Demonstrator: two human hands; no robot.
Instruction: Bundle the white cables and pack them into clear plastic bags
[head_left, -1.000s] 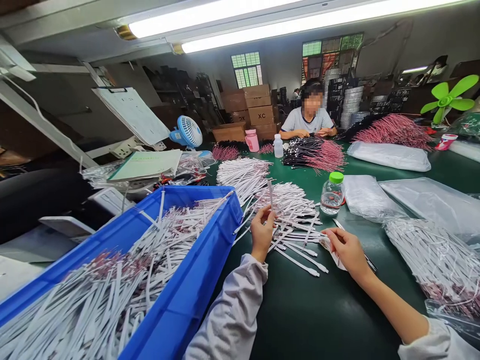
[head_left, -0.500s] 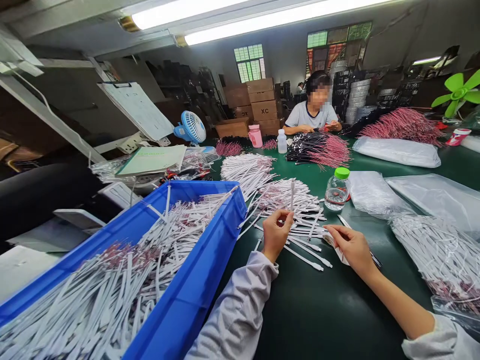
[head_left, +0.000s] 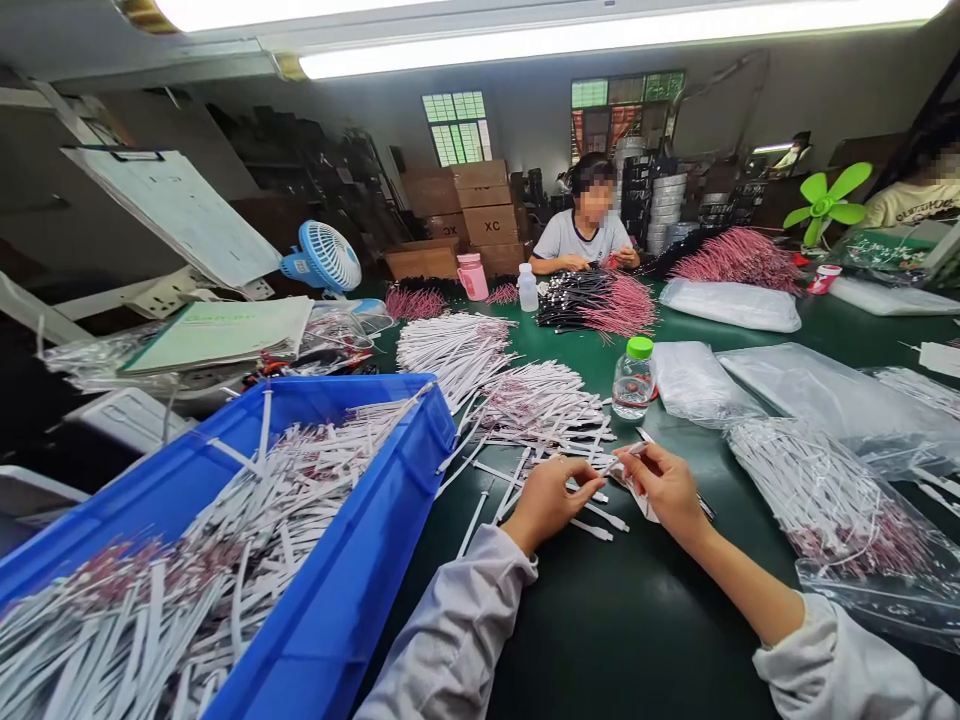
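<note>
My left hand (head_left: 551, 497) and my right hand (head_left: 664, 483) meet over the green table (head_left: 637, 620), both pinched on one short white cable (head_left: 616, 458) held between them. Under my right hand lies a small white scrap or bag (head_left: 643, 503). Loose white cables (head_left: 540, 410) lie in a heap just beyond my hands. A blue bin (head_left: 330, 600) full of white cables with reddish ends stands at my left.
A clear bottle with a green cap (head_left: 634, 378) stands beyond my hands. Plastic bags of cables (head_left: 832, 500) lie at right. A person (head_left: 585, 230) works at the far side beside piles of pink and black wires (head_left: 600, 300). A blue fan (head_left: 322, 258) stands back left.
My left hand lowered the upright white cable and brought it to my right hand, which now pinches its other end. The view has shifted to the right.
</note>
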